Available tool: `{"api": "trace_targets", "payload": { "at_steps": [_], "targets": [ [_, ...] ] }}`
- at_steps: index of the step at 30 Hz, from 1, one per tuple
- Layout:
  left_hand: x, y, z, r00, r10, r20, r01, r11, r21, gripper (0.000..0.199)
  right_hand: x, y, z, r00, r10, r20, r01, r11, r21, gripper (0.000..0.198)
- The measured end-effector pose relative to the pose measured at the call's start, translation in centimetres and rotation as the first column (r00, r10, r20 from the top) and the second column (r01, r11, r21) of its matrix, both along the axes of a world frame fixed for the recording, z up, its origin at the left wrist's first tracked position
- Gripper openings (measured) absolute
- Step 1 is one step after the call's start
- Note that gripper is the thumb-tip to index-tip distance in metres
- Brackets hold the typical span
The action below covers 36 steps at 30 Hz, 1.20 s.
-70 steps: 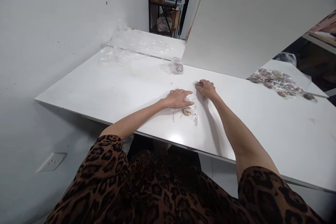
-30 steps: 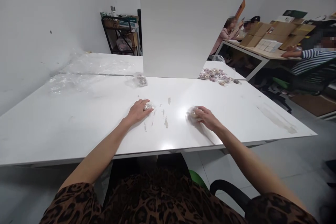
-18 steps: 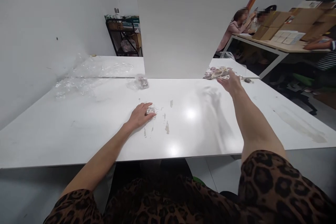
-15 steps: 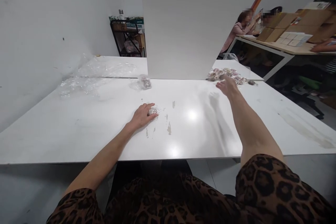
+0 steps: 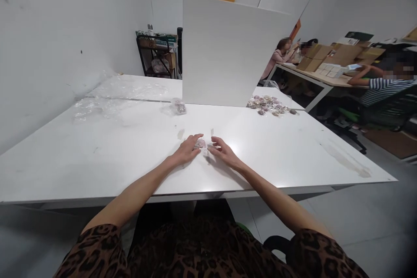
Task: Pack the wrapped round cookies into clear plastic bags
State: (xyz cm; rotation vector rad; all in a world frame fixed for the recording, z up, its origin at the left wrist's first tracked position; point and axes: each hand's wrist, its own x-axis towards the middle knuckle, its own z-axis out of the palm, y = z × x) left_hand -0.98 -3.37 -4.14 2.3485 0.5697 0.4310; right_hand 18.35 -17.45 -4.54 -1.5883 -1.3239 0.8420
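On the white table [image 5: 117, 156], close to its front edge, my hands face each other a short gap apart. My left hand [image 5: 186, 151] curves its fingers and thumb around small pinkish pieces in clear wrap [image 5: 201, 143], resting on the tabletop. Opposite it, my right hand [image 5: 226, 154] has its fingers and thumb bent around what looks like another small clear-wrapped piece, mostly hidden by the fingers. A loose pile of small round wrapped pieces [image 5: 269, 105], brownish and pink, lies farther back on the right. Behind my left hand sits a clear bag with similar pieces [image 5: 180, 107].
A tall white panel [image 5: 224, 52] stands across the table's back. Crumpled clear plastic [image 5: 97, 108] lies at the left by the wall. A black shelf rack [image 5: 156, 56] is behind. On the right, people sit at another table with cardboard boxes [image 5: 314, 57].
My right hand has come back from the pile to beside my left hand. The left hand has shifted slightly right with its wrapped pieces. My view has tilted upward and turned right.
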Motion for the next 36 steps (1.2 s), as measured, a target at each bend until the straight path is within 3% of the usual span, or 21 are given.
{"api": "trace_targets", "payload": {
  "at_steps": [3,6,13,17,21,24,27,29,32,36],
  "targets": [
    [0.2,-0.7,-0.3,0.998,-0.034,0.043,0.036,0.998,-0.046,0.080,-1.3,1.4,-0.2,0.960,0.125,0.250,-0.135,0.990,0.026,0.070],
    [-0.5,-0.4,0.2,0.997,-0.017,0.075,0.027,0.989,-0.146,0.090,-1.6,2.6,-0.5,0.873,0.177,0.455,-0.227,0.972,0.059,0.051],
    [-1.8,1.7,0.8,0.983,0.181,0.042,-0.160,0.940,-0.302,0.096,-2.3,5.1,0.2,0.786,0.135,0.604,-0.163,0.987,-0.009,0.024],
    [-1.6,2.2,0.3,0.969,0.240,0.055,-0.212,0.926,-0.313,0.095,-2.5,7.4,0.9,0.795,0.115,0.595,-0.103,0.993,-0.055,0.026],
    [-1.5,2.6,0.0,0.964,0.254,0.082,-0.200,0.890,-0.409,0.092,-2.1,8.9,1.6,0.802,0.171,0.573,-0.147,0.985,-0.089,0.032],
    [-1.4,2.7,-0.1,0.945,0.304,0.117,-0.210,0.842,-0.497,0.076,-2.1,9.0,1.7,0.820,0.187,0.541,-0.165,0.982,-0.090,0.019],
    [-1.3,2.7,0.0,0.905,0.395,0.157,-0.229,0.765,-0.602,0.055,-2.2,8.3,1.5,0.864,0.120,0.488,-0.121,0.992,-0.029,0.015],
    [-1.1,2.7,0.1,0.878,0.446,0.176,-0.234,0.719,-0.655,0.048,-2.2,7.7,1.2,0.903,0.054,0.427,-0.070,0.997,0.020,0.015],
    [-0.8,2.5,0.2,0.844,0.496,0.202,-0.246,0.695,-0.676,0.043,-2.1,6.7,0.8,0.958,-0.033,0.285,0.014,0.998,0.068,0.022],
    [0.0,1.8,0.1,0.874,0.411,0.260,-0.106,0.682,-0.724,0.043,-2.5,5.4,0.2,0.998,-0.069,-0.011,0.069,0.993,0.099,0.043]
  ]
}}
